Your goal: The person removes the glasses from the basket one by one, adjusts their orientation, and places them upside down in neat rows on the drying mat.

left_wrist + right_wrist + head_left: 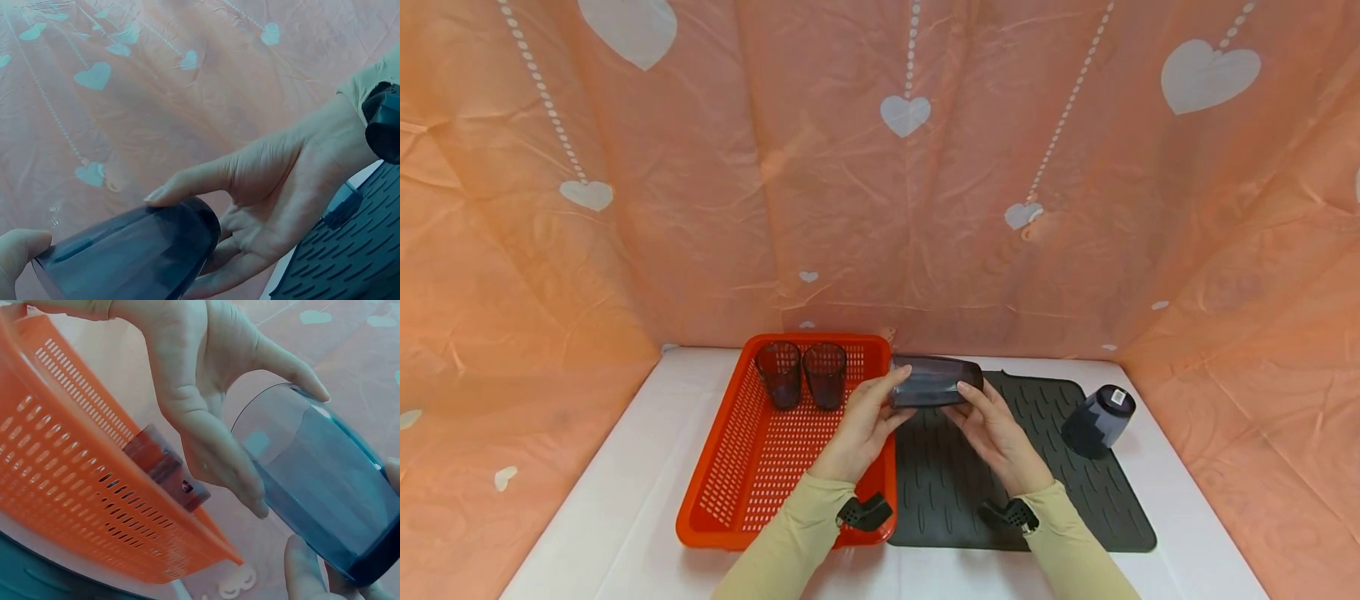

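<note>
Sideways above the seam between basket and mat, a dark translucent plastic tumbler (934, 382) is held by both hands: the left hand (862, 429) curls its thumb and fingers round one end, and the right hand (996, 433) grips the other end from below. It hovers over the rim of the orange perforated plastic basket (737, 483), where two dark tumblers (802, 374) stand upright. Well right, another dark cup (1098, 421) lies tilted on the dark grey ribbed rubber mat (1075, 500).

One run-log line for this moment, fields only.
left hand: holds tumbler on its side | right hand: holds its other end | basket: two cups upright | mat: one cup tilted
</note>
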